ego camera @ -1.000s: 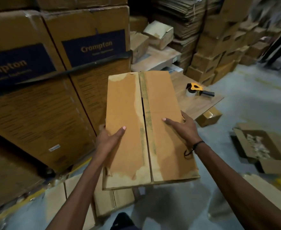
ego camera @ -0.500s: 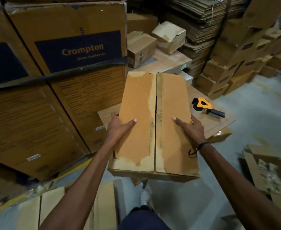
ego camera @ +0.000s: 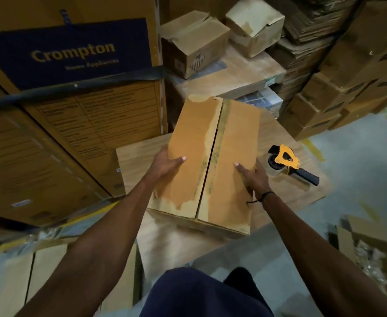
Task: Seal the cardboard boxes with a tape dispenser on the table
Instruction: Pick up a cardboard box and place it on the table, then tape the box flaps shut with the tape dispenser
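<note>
While both hands hold the box (ego camera: 210, 156), stacked cartons (ego camera: 348, 88) crowd behind.

This is a warehouse or packing store. Big printed cartons (ego camera: 73, 106) marked "Crompton Home Appliances" stand strapped at the left, bundles of flattened cardboard (ego camera: 306, 21) and stacked small boxes (ego camera: 338, 94) line the back, and the floor (ego camera: 359, 161) is bare grey concrete with yellow markings.

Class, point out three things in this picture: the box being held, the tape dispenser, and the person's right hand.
Cardboard box (ego camera: 188, 143): head view, on the left top flap.
Tape dispenser (ego camera: 285, 157): head view, on its yellow frame.
Right hand (ego camera: 255, 177): head view, on the back of the hand at the box's right side.
</note>
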The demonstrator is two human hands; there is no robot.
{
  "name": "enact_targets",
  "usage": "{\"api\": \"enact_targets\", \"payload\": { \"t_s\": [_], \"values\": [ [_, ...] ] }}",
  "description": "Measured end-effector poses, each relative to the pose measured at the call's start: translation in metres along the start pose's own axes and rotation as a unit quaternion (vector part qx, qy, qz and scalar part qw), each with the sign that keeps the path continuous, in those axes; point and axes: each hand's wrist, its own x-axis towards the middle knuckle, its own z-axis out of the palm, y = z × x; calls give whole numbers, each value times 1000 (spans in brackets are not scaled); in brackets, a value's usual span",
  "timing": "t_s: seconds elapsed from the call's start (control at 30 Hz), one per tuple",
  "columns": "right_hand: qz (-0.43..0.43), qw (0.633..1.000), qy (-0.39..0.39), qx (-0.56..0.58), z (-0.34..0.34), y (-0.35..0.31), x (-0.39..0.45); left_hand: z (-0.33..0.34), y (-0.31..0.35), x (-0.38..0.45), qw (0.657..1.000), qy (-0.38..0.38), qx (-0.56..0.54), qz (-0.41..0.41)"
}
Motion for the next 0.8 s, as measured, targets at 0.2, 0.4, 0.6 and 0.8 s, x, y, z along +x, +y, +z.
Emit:
{"api": "enact_targets", "payload": {
  "t_s": [0.2,0.4,0.6,0.8],
  "values": [
    [27,998,-29,-43,-2,28,37,33,-32,2,999,21,45,-9],
    [-187,939,-93,-273,-24,24,76,82,-32,-30,955,193,218,-52],
    [-372,772,-243,-455,-29,-3,140,170,-18,-99,927,279,221,-117],
    [-382,717,-299,-501,-3,-41,176,243,20,-139,896,338,192,-215]
  ]
}}
